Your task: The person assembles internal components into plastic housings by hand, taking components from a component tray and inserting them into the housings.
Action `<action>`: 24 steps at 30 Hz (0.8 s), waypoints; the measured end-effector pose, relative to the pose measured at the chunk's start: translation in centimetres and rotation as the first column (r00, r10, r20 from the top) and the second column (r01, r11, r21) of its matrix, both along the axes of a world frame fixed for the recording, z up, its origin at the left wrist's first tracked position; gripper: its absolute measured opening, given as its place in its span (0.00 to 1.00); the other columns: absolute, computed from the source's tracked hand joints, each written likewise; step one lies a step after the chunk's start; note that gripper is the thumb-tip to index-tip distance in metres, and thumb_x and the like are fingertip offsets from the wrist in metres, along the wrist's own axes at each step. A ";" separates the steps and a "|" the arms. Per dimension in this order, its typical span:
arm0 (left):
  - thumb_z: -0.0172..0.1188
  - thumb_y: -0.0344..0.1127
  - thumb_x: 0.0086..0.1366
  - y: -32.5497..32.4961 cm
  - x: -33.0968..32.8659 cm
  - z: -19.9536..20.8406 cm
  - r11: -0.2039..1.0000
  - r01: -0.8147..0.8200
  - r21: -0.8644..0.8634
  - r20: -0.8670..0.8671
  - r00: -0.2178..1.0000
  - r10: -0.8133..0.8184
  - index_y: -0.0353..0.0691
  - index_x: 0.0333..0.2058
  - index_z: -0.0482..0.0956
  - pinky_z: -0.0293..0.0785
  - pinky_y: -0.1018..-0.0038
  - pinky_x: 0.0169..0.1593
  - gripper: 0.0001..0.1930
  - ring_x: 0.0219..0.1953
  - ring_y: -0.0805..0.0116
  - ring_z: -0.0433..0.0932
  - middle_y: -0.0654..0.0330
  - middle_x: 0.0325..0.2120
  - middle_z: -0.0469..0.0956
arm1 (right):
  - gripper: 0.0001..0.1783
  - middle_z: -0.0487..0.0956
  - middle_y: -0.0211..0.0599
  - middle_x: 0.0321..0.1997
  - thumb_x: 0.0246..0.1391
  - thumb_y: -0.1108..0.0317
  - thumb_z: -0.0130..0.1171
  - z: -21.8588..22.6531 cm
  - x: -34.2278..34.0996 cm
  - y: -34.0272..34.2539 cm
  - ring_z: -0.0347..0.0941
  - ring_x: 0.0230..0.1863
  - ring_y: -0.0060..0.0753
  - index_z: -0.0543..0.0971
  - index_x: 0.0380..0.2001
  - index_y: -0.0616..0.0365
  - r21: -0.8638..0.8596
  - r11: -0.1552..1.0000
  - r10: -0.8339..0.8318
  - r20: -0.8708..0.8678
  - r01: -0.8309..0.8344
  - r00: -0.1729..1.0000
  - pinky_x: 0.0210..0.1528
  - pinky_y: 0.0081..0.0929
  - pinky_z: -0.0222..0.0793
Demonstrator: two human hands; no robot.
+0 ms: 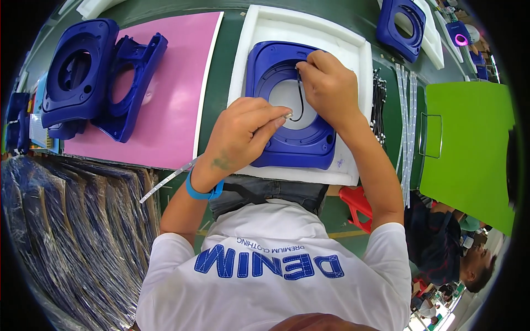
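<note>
A thin black cable [302, 105] hangs in a loop between my two hands, over a blue plastic housing [292, 154] with a large round opening. My left hand [243, 129] pinches a small whitish end piece [288, 115] that the cable runs to. Higher up, my right hand [330, 85] grips the cable's other end between thumb and fingers, near the housing's top edge. The housing lies in a white foam tray [353, 176]. A white LED strip [168, 181] sticks out from behind my left wrist; whether the left palm holds it is hidden.
Blue housings [77, 71] stand on a pink sheet [176, 83] at left. Right of the tray lie black cables [379, 105] and LED strips [408, 127], beside a green panel [469, 149]. Wrapped stacks [77, 220] fill the lower left. Another person [441, 243] is at lower right.
</note>
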State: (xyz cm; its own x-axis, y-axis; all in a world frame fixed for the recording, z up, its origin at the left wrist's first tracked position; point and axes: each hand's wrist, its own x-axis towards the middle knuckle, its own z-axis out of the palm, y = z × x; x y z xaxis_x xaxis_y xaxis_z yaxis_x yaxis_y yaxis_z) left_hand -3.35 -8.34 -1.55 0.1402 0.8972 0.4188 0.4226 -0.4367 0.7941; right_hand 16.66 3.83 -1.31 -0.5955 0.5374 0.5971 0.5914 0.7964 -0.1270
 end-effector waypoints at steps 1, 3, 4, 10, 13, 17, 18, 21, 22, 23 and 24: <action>0.69 0.27 0.65 0.0 0.0 0.1 1.000 0.000 0.007 0.002 1.000 0.000 0.37 0.43 0.90 0.74 0.62 0.40 0.08 0.31 0.55 0.78 0.56 0.25 0.79 | 0.04 0.81 0.32 0.33 0.50 0.76 0.72 0.0 0.0 -0.2 0.81 0.34 0.37 0.87 0.31 0.58 0.052 0.999 -0.019 0.041 0.017 0.999 0.33 0.34 0.79; 0.69 0.27 0.65 0.0 0.0 0.0 1.000 0.000 0.004 -0.006 1.000 0.000 0.37 0.42 0.90 0.74 0.62 0.40 0.08 0.31 0.55 0.78 0.56 0.25 0.79 | 0.04 0.79 0.29 0.32 0.48 0.75 0.69 -0.3 -0.1 0.2 0.79 0.33 0.34 0.87 0.30 0.57 0.089 0.996 -0.007 0.031 0.004 0.999 0.30 0.32 0.78; 0.69 0.27 0.65 0.1 -0.1 -0.1 1.000 0.000 0.001 -0.013 1.000 0.000 0.37 0.42 0.90 0.74 0.62 0.40 0.08 0.31 0.55 0.78 0.56 0.25 0.79 | 0.05 0.77 0.27 0.30 0.46 0.75 0.67 -0.5 -0.1 0.4 0.77 0.31 0.31 0.87 0.30 0.57 0.125 0.992 0.005 0.023 -0.008 1.000 0.28 0.31 0.77; 0.69 0.27 0.65 0.1 0.1 0.0 1.000 -0.001 0.017 -0.018 1.000 0.001 0.37 0.42 0.90 0.75 0.63 0.40 0.07 0.31 0.55 0.79 0.56 0.25 0.80 | 0.04 0.76 0.27 0.30 0.45 0.73 0.66 -0.7 -0.2 -0.1 0.77 0.32 0.30 0.86 0.28 0.55 0.138 0.990 -0.016 0.027 0.013 1.000 0.28 0.30 0.76; 0.69 0.24 0.66 -0.1 -0.3 0.3 0.999 0.026 -0.045 -0.060 0.998 -0.028 0.36 0.45 0.90 0.77 0.66 0.43 0.09 0.35 0.56 0.81 0.55 0.30 0.84 | 0.05 0.76 0.27 0.31 0.44 0.72 0.66 -0.9 0.1 0.3 0.76 0.33 0.31 0.86 0.28 0.56 0.140 0.989 0.022 0.154 -0.044 0.988 0.29 0.30 0.76; 0.69 0.25 0.66 0.0 -0.2 0.0 0.999 0.026 -0.047 -0.031 0.999 -0.027 0.36 0.44 0.90 0.77 0.65 0.42 0.09 0.35 0.56 0.81 0.55 0.30 0.83 | 0.08 0.75 0.28 0.31 0.44 0.71 0.65 -0.9 0.1 0.2 0.75 0.32 0.32 0.86 0.31 0.56 0.125 0.992 0.014 0.130 -0.030 0.991 0.29 0.31 0.76; 0.69 0.25 0.66 0.0 -0.2 0.0 1.000 0.014 -0.011 -0.018 1.000 -0.014 0.36 0.44 0.90 0.76 0.64 0.40 0.08 0.33 0.56 0.80 0.55 0.28 0.82 | 0.09 0.77 0.29 0.32 0.45 0.72 0.66 -0.8 0.2 0.1 0.77 0.33 0.33 0.86 0.33 0.57 0.101 0.995 0.013 0.135 -0.026 0.991 0.31 0.31 0.77; 0.68 0.24 0.66 -0.3 0.2 0.2 0.998 -0.033 -0.045 0.065 0.997 0.036 0.35 0.43 0.89 0.76 0.65 0.37 0.08 0.31 0.58 0.81 0.55 0.28 0.82 | 0.11 0.81 0.32 0.35 0.47 0.75 0.69 0.5 0.5 -0.7 0.81 0.37 0.37 0.87 0.38 0.58 0.016 0.999 0.037 0.081 -0.038 0.996 0.35 0.32 0.80; 0.67 0.23 0.67 -0.4 0.3 0.3 0.991 -0.058 -0.117 0.130 0.989 0.073 0.34 0.44 0.89 0.77 0.67 0.37 0.08 0.31 0.59 0.82 0.55 0.29 0.83 | 0.13 0.83 0.34 0.36 0.50 0.77 0.72 0.9 0.6 -0.8 0.83 0.38 0.39 0.88 0.40 0.58 -0.045 0.997 0.056 0.020 -0.055 0.998 0.37 0.32 0.81; 0.67 0.23 0.67 -0.3 0.2 0.5 0.991 -0.063 -0.116 0.130 0.988 0.078 0.34 0.44 0.89 0.77 0.67 0.37 0.08 0.31 0.59 0.82 0.55 0.29 0.83 | 0.13 0.83 0.34 0.36 0.50 0.77 0.72 0.6 0.8 -0.6 0.83 0.38 0.39 0.88 0.40 0.58 -0.045 0.997 0.061 0.020 -0.060 0.998 0.37 0.32 0.81; 0.67 0.22 0.67 -0.1 0.1 0.7 0.994 -0.070 -0.081 0.131 0.988 0.080 0.33 0.44 0.89 0.78 0.68 0.36 0.09 0.31 0.61 0.83 0.55 0.31 0.84 | 0.14 0.85 0.36 0.38 0.50 0.77 0.73 0.2 1.0 -0.5 0.84 0.38 0.41 0.88 0.42 0.58 -0.046 0.997 0.061 0.013 -0.060 0.998 0.39 0.33 0.82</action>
